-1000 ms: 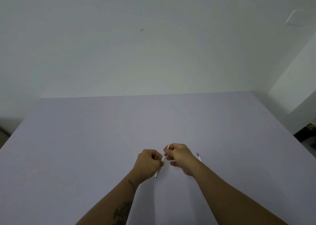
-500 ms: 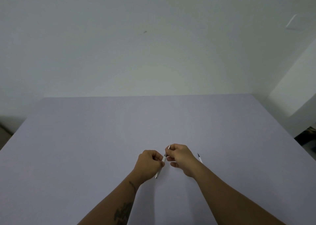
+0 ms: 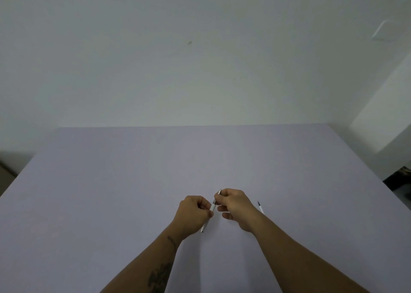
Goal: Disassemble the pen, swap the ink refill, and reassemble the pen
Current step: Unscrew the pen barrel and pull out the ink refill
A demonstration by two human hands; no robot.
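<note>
Pen tip section now parting from barrel

Left hand (image 3: 193,215) clamps the white pen (image 3: 212,208); right hand (image 3: 233,206) pinches its metal tip end, which has drawn slightly outward. Pen's axis runs 7 to 1 o'clock, tip toward 1. A spare refill (image 3: 260,207) lies at 3 o'clock.

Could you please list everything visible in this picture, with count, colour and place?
pen: one, white with a metal front end, held slanted above the table between both hands.
refill: one, white with a dark tip, lying on the table just right of the right hand, partly hidden by the wrist.
table: one, pale lilac, filling the lower half of the view.
wall: white, behind the table.
wall plate: one, white, upper right on the wall.
dark clutter: too small to tell, at the right edge beyond the table.
left hand: one, closed on the white barrel; tattooed forearm.
right hand: one, fingers pinching the metal front end.
</note>
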